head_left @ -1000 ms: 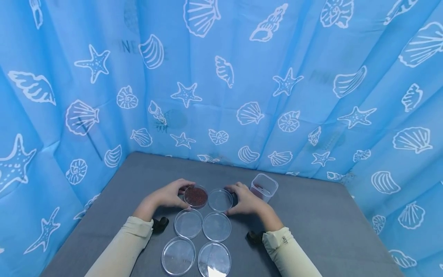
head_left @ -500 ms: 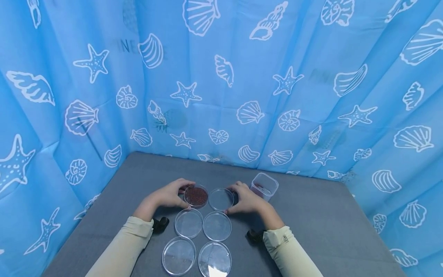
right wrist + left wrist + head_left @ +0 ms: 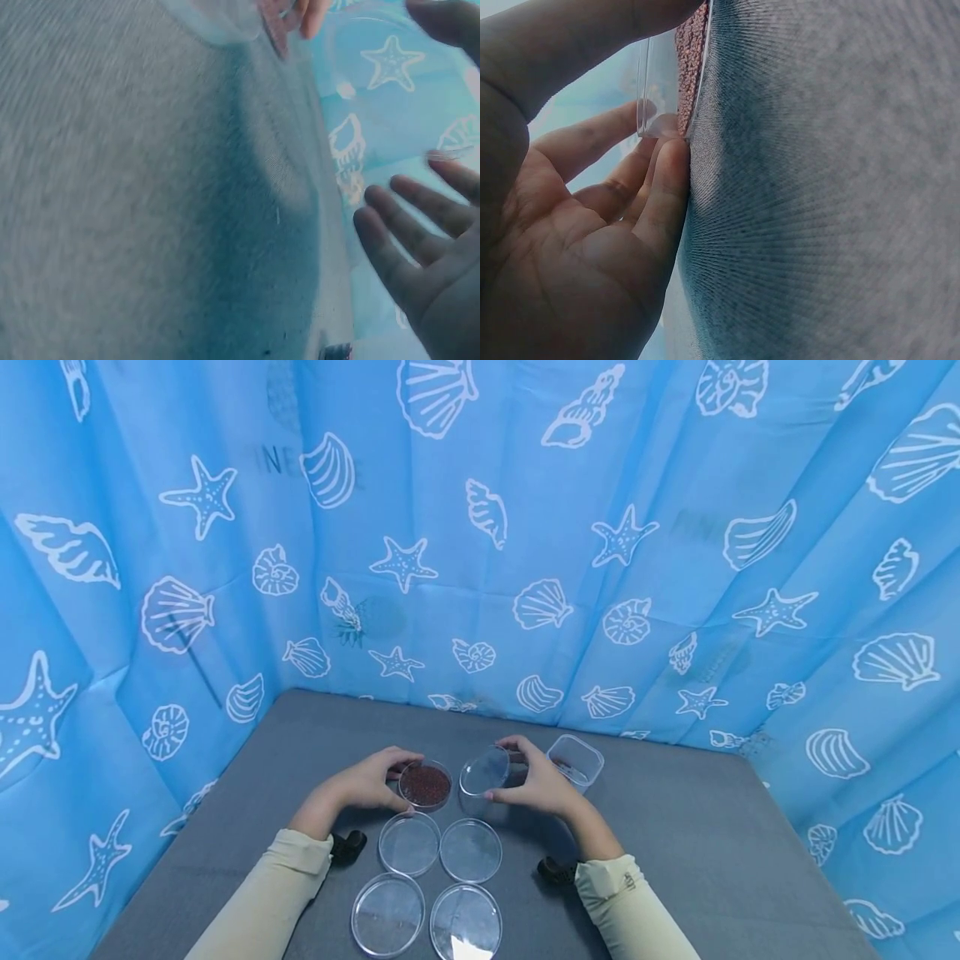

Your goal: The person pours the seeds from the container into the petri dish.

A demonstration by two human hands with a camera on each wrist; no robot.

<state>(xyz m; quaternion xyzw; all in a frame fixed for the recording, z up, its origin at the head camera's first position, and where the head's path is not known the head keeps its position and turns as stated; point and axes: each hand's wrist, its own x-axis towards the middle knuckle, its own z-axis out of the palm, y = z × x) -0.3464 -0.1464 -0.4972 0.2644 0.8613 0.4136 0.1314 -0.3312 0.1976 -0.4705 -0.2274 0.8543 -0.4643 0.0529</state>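
Note:
My left hand grips the sides of a clear round petri dish with a layer of small reddish-brown granules in it. In the left wrist view the granules lie along the dish's bottom, close over the grey cloth, with the thumb on the near side and fingertips behind. My right hand holds a clear round petri dish piece by its edge between thumb and fingers. That piece is tilted up off the table, and its shadow shows below in the right wrist view. The other right-hand fingers are spread.
Several clear petri dish pieces stand in two columns nearer me, among them a left one and a right one. A clear plastic tub with something reddish-brown inside stands behind my right hand. A blue shell-print curtain surrounds the grey tabletop.
My right hand has lifted the clear petri dish piece from the table and tilted it, moving slightly up and away. The left hand and the granule-filled dish have stayed in place.

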